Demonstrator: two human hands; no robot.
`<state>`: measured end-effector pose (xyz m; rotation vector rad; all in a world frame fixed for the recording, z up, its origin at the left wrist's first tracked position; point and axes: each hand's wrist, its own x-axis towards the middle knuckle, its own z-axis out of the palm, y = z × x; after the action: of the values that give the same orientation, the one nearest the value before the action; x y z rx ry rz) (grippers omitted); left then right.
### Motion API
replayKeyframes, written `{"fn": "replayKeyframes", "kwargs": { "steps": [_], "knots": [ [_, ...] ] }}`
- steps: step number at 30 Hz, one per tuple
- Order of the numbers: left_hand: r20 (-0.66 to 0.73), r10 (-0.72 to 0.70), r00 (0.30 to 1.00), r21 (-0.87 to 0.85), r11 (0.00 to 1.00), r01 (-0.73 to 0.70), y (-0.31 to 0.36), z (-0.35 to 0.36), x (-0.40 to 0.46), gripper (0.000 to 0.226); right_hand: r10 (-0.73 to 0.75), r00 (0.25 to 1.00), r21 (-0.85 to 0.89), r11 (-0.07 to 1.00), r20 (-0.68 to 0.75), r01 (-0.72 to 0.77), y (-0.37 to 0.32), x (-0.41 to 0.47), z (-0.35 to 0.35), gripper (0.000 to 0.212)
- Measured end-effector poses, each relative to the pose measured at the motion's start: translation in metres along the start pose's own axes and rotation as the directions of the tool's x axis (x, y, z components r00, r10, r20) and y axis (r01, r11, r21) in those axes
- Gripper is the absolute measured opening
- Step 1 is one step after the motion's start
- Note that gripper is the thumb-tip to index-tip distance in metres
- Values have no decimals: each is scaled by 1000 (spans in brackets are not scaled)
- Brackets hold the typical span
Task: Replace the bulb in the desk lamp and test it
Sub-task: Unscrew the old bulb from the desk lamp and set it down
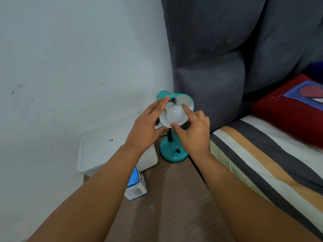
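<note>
The bulb point(175, 114) sits inside the teal lamp's shade point(185, 102) — white and round, not lit. My right hand point(194, 131) pinches it with thumb and pointer finger. My left hand point(146, 126) holds the shade's rim, fingers spread. The lamp base point(172, 152) stands on the brown table point(171, 198), near a blue bulb box point(137, 186) and a white tub point(104, 145) — the bed point(262, 154) is beside it.
</note>
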<state>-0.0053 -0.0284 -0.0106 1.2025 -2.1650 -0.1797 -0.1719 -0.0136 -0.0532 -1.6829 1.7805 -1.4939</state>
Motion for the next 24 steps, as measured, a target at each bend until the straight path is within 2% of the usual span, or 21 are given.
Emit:
{"fn": "replayKeyframes", "kwargs": {
  "steps": [3,6,10,13,16,18,22,24],
  "knots": [
    [-4,11,1000,12,1000,-11,-1,0,-1,98,-17,1000,-4,1000,22,17,2,-1,-2,76],
    [-10,6,1000,38,999,-6,-1,0,-1,98,76,996,78,994,45,-80,3,-1,-2,86],
    [1,-6,1000,15,1000,6,-1,-1,-1,102,153,985,46,987,75,-156,0,1,-2,80],
    [-1,1,1000,22,1000,-1,0,-2,0,102,118,991,48,992,56,-120,-2,4,-2,68],
    [-2,4,1000,28,1000,-4,0,-1,0,101,-90,996,-53,995,-7,90,-1,1,-2,66],
    [-8,4,1000,21,1000,-4,0,1,-1,99,-157,987,-89,984,-24,154,1,-2,-1,68],
    [-7,6,1000,16,1000,-6,-1,1,-3,97,-89,996,29,996,21,89,5,-6,0,77],
    [-5,-2,1000,20,1000,2,-1,0,-3,97,-3,999,92,996,39,-1,5,-6,0,80]
  ]
}}
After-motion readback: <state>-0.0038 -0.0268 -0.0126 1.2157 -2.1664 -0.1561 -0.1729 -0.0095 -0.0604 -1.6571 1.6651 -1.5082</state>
